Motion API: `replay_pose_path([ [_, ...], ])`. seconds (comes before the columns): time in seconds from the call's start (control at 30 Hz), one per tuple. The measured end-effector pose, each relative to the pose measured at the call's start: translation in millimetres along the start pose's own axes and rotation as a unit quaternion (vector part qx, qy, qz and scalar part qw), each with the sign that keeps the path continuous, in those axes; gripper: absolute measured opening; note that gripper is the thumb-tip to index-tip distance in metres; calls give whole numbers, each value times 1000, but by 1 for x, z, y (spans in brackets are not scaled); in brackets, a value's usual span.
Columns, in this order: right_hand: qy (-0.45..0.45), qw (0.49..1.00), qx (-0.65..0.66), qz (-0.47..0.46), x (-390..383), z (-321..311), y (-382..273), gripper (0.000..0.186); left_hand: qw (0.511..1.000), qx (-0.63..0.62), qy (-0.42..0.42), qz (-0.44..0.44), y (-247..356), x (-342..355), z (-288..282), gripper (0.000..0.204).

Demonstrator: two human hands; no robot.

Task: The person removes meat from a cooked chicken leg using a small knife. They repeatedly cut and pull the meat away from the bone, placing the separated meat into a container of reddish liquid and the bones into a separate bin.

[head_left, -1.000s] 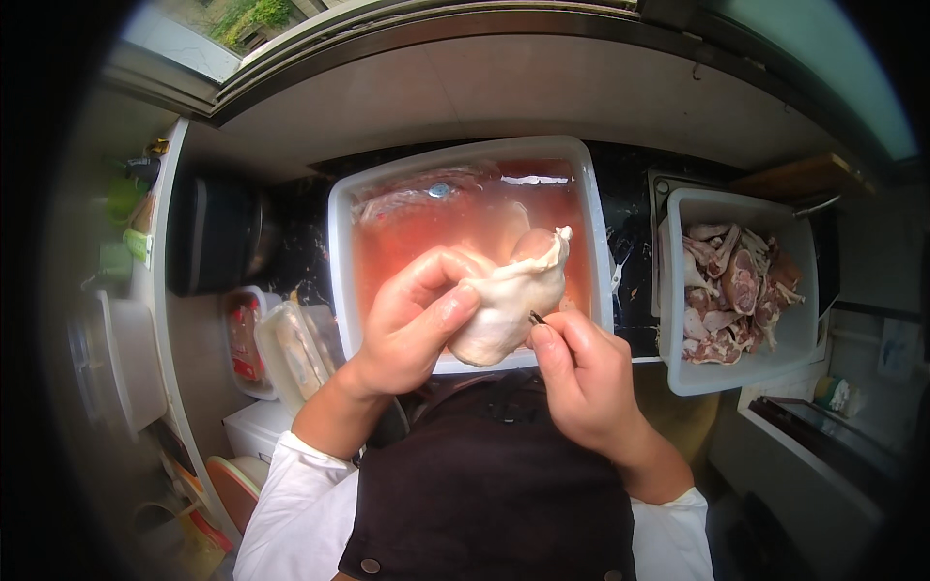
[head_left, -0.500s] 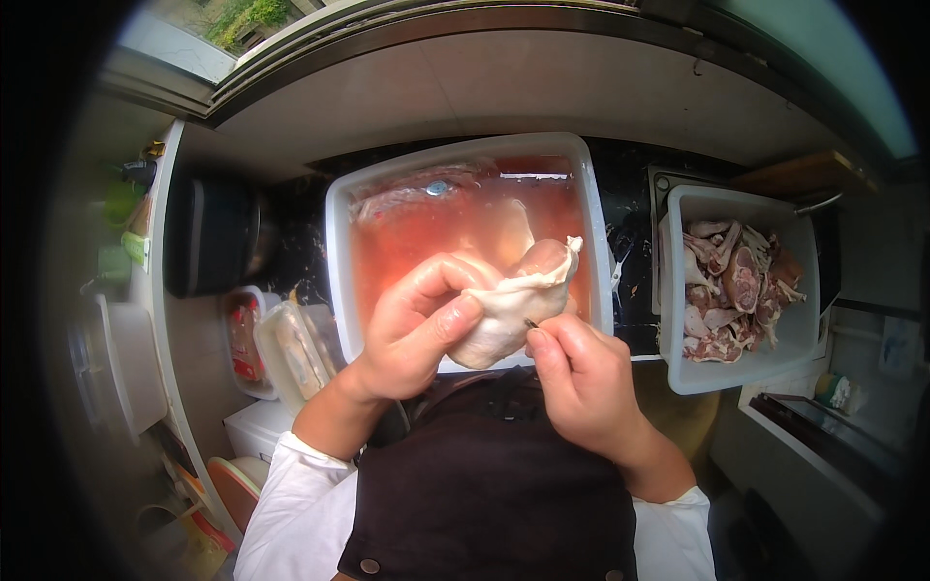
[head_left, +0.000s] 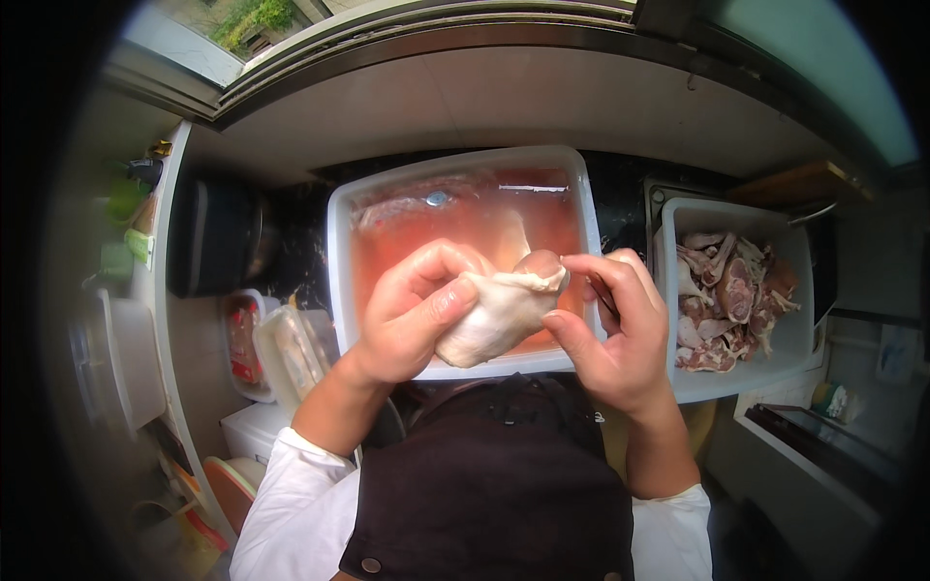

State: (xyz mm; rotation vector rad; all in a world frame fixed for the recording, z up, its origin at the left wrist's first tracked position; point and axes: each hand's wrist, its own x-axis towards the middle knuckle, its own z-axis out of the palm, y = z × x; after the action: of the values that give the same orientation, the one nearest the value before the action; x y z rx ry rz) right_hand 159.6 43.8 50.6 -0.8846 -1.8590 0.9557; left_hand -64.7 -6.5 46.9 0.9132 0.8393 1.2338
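Note:
My left hand (head_left: 412,315) grips a pale raw piece of poultry (head_left: 496,315) from the left, thumb pressed on its skin. My right hand (head_left: 615,324) pinches the piece's right end between thumb and fingers. Both hands hold it above the near edge of a white rectangular tub (head_left: 341,242) filled with pink, bloody water, where more pale meat shows under the surface. I wear a dark apron (head_left: 494,484) over white sleeves.
To the right stands a second white tub (head_left: 790,353) heaped with cut raw meat pieces. A black container (head_left: 218,237) sits at the left, with plastic food boxes (head_left: 276,349) below it. A window sill runs along the top.
The poultry piece has been turned and lowered slightly; its pointed end dropped. My right hand moved up from beneath the piece and now pinches its right end.

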Motion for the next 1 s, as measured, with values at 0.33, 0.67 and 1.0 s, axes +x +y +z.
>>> replay_pose_path([
  [0.33, -92, 983, 152, 36, 11, 7, 22, 10, 999, 0, -35, -18, -7, 5, -6, 15],
  [0.67, -54, 946, 295, 126, -2, 0, 16, 20, 993, 113, -29, 19, -2, 7, -3, 15],
  [1.0, 15, 927, 355, 123, -16, 3, 19, 19, 988, 148, 23, 42, -7, -4, 18, 40],
])
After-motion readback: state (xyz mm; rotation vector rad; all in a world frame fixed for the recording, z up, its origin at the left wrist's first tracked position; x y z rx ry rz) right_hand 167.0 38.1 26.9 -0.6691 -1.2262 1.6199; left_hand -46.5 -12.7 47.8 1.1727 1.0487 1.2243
